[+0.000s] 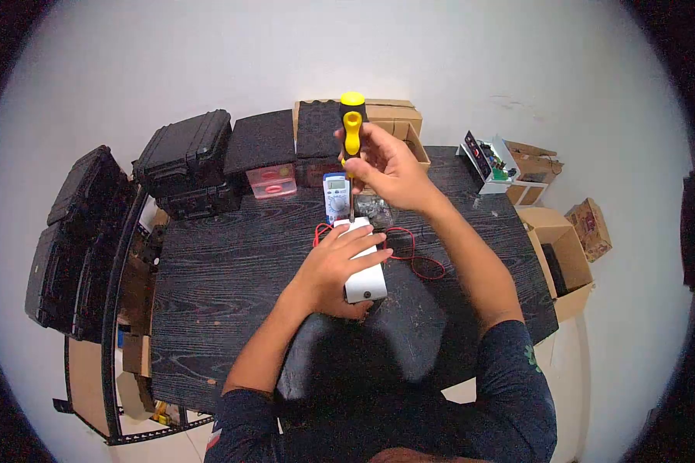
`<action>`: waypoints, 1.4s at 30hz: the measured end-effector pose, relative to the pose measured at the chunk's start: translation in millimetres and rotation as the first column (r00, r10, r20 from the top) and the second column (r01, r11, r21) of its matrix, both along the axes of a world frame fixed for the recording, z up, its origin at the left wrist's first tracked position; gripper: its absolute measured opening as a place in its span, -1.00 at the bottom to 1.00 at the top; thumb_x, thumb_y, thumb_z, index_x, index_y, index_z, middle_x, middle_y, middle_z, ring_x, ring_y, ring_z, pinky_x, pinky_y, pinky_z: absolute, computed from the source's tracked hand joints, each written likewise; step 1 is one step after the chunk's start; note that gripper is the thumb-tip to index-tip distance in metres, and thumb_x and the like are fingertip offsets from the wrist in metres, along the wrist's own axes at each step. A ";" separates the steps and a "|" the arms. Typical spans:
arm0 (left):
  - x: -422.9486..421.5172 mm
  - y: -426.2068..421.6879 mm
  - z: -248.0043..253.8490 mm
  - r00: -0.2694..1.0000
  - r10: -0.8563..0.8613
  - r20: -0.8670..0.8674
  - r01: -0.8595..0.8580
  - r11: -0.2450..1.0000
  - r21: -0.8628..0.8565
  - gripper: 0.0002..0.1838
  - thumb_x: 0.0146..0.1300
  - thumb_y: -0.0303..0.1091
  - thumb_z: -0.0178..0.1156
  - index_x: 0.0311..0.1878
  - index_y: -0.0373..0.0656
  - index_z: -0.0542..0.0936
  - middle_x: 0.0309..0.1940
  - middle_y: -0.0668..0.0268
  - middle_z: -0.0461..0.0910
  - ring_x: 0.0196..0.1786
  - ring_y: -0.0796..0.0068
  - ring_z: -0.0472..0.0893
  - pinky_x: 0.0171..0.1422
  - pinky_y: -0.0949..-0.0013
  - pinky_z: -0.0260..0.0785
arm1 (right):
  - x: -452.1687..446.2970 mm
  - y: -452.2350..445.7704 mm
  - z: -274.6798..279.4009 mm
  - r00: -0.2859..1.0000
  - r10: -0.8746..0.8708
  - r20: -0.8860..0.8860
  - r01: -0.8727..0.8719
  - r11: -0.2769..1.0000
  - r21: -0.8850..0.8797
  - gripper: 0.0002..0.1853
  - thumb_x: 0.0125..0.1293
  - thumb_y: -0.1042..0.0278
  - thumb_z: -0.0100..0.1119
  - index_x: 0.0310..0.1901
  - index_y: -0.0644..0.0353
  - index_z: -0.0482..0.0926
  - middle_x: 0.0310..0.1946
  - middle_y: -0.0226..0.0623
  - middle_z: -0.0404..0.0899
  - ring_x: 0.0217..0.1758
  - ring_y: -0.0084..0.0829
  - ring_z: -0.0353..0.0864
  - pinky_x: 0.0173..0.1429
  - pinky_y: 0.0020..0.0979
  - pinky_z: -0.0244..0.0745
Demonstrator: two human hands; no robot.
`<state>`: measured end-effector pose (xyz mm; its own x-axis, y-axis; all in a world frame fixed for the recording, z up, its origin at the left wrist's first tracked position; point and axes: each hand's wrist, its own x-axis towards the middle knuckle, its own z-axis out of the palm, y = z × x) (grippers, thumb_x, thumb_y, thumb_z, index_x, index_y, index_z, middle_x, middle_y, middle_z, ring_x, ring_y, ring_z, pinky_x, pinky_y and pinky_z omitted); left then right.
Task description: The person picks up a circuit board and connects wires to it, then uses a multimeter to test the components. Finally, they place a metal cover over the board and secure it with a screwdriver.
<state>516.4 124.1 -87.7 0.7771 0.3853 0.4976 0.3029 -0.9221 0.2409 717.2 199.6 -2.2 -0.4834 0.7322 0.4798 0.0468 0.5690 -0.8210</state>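
My right hand [390, 166] grips a yellow and black screwdriver [352, 127] that stands upright, its metal shaft pointing down. The tip meets the far end of a white rectangular box-shaped device [365, 284]; the exact contact spot is too small to make out. My left hand [336, 270] lies over the device from the left, fingers across its top and thumb at its near side, holding it on the table. A dark round hole or screw shows at the device's near end. Just behind it sits a digital multimeter [337, 197] with red leads [415, 255].
A clear plastic bag [374, 211] lies beside the multimeter on the black wood-grain table [216, 285]. Black hard cases [184, 154], a pink-fronted drawer box [273, 182] and cardboard boxes line the back. An opened white electronic unit [488, 163] stands back right, an open carton [560, 262] off the right edge.
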 end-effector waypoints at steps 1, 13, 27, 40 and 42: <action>0.0 0.0 0.1 1.000 -0.001 -0.003 0.001 1.000 -0.002 0.01 -0.30 -0.06 0.60 0.40 0.04 0.56 0.44 0.14 0.51 0.53 0.00 0.43 0.62 -0.22 0.17 | -0.2 0.5 -0.9 0.999 -0.030 0.023 0.030 1.000 -0.001 -0.52 0.57 0.31 0.21 0.42 0.23 0.39 -0.01 -0.36 0.61 -0.05 -0.64 0.62 -0.09 -0.49 0.72; 0.7 -1.5 1.2 1.000 0.004 0.012 -0.004 1.000 -0.004 0.00 -0.33 -0.10 0.61 0.39 0.02 0.57 0.42 0.15 0.52 0.53 0.01 0.43 0.60 -0.24 0.21 | -8.5 -4.1 -6.0 0.985 -0.051 -0.165 0.036 0.995 -0.093 -0.63 0.47 0.36 0.34 0.21 0.25 0.50 -0.10 -0.34 0.66 -0.22 -0.60 0.71 -0.21 -0.46 0.71; 0.7 -1.8 3.0 1.000 0.010 -0.017 -0.010 1.000 0.000 0.02 -0.32 -0.08 0.61 0.40 0.02 0.56 0.43 0.16 0.51 0.53 0.03 0.42 0.61 -0.21 0.19 | -10.1 -4.6 -6.1 0.975 0.051 -0.217 -0.093 0.977 -0.189 -0.59 0.41 0.56 0.34 0.23 0.24 0.46 0.06 -0.19 0.71 -0.18 -0.58 0.73 -0.20 -0.58 0.67; 0.3 -0.6 3.2 1.000 -0.003 -0.010 0.003 1.000 -0.007 0.02 -0.32 -0.09 0.61 0.41 0.04 0.56 0.43 0.14 0.50 0.53 -0.01 0.42 0.61 -0.23 0.19 | -8.1 0.6 -8.6 0.931 0.130 -0.340 -0.227 0.938 -0.263 -0.60 0.32 0.53 0.49 0.03 0.21 0.43 0.01 -0.18 0.70 -0.18 -0.65 0.70 -0.19 -0.54 0.70; 0.3 0.2 -0.3 1.000 -0.001 -0.006 0.001 1.000 -0.019 0.10 -0.40 -0.14 0.61 0.45 0.09 0.53 0.47 0.18 0.47 0.54 0.00 0.41 0.61 -0.24 0.19 | -8.6 -2.4 -8.2 0.960 0.086 -0.267 -0.150 0.961 -0.231 -0.56 0.34 0.57 0.43 0.14 0.23 0.41 0.04 -0.19 0.70 -0.13 -0.61 0.72 -0.17 -0.53 0.70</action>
<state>516.7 124.4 -88.0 0.7806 0.3937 0.4855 0.3034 -0.9177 0.2563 708.6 197.2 -10.4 -0.4598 0.7880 0.4094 -0.2353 0.3364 -0.9118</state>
